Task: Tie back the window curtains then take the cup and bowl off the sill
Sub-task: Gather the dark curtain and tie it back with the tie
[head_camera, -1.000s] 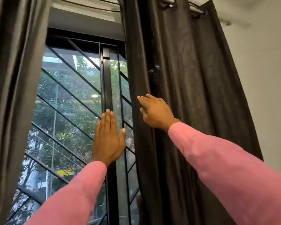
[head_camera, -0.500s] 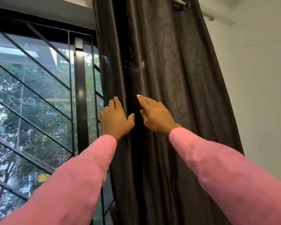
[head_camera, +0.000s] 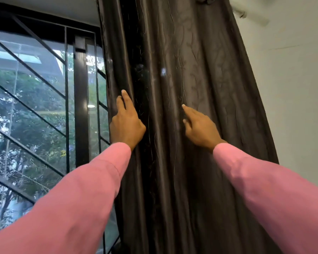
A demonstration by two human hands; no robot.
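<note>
The dark grey right curtain (head_camera: 200, 74) hangs bunched in folds from its rod. My left hand (head_camera: 126, 125) rests on the curtain's left edge next to the window, with two fingers straight and pointing up. My right hand (head_camera: 198, 128) lies flat on the folds further right, forefinger stretched out; its other fingertips sink into a fold. Both arms are in pink sleeves. The left curtain, the cup, the bowl and the sill are out of view.
To the left is the window (head_camera: 35, 107) with a black frame post (head_camera: 81, 107) and slanted black grille bars, trees outside. A white wall (head_camera: 292, 88) stands right of the curtain. The rod end (head_camera: 250, 13) shows at the top.
My left hand went from the window glass to the curtain's left edge. My right hand slid further right across the folds. The view turned right, so the left curtain has left the frame.
</note>
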